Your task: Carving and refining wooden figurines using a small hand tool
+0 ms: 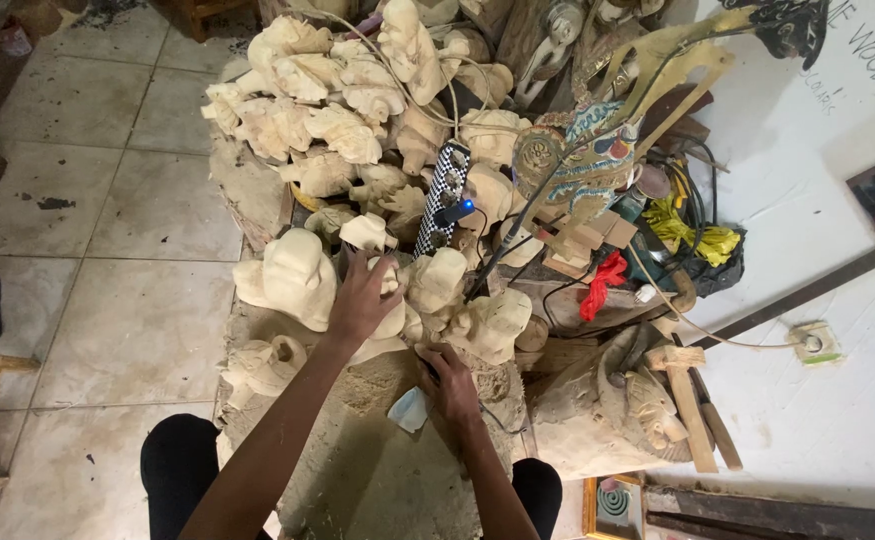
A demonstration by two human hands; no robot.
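Left hand (362, 300): fingers spread, palm pressed on a pale unfinished wood carving (389, 305) at the near edge of the carving pile (357, 110). Right hand (449, 385): curled low beside a light-blue object (409, 408); grip on it cannot be told. Both rest over a dusty work block (377, 470). Tiled floor (127, 320) lies open at left; a black-and-white power strip (442, 200) and cables crowd the right. Painted figure (587, 160) partly buried.
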